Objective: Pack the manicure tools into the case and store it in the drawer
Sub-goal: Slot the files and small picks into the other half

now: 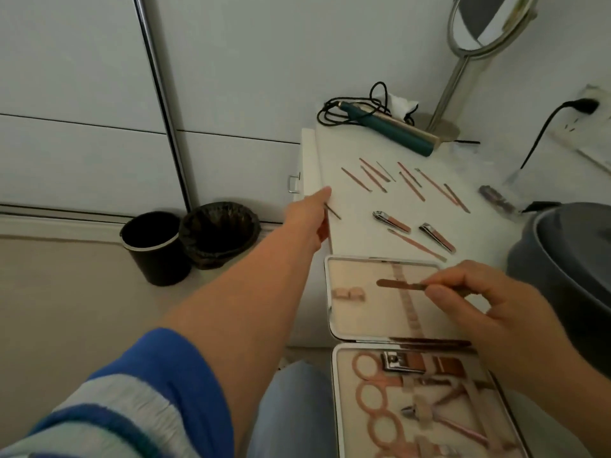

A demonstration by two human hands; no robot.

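Open manicure case (334, 299), hinged, pale rigid shell with metal-trimmed rim, lies at the near edge of the white tabletop (347, 153); its near half overhangs toward the person's lap and already holds scissors (370, 391) with rose-gold ring handles, a large nail clipper (401, 361) and nippers (429, 413), each under elastic loops. The far half shows a vertical strip of loops and no tools in it. Right hand (496, 312) hovers over that half, thumb and forefinger pinching a slim flat nail file (401, 284), its rounded tip pointing left. Left hand (312, 214) reaches to the tabletop's left edge, fingers curled on a thin rod-shaped tool (333, 211); the grip itself is partly hidden. Loose stock: about 10 slender rose-gold implements (413, 185) fanned across the middle of the tabletop, 2 small nail clippers (391, 221) and 1 longer pick (416, 244) just beyond the case. Judged risks: the thin tool at the left edge could slip off toward the 2 bins (188, 239) below; the overhanging case half could tip if pressed; the smooth, narrow file may miss its loop. Far corner: corded teal styling tool (390, 128), stand mirror (486, 24).
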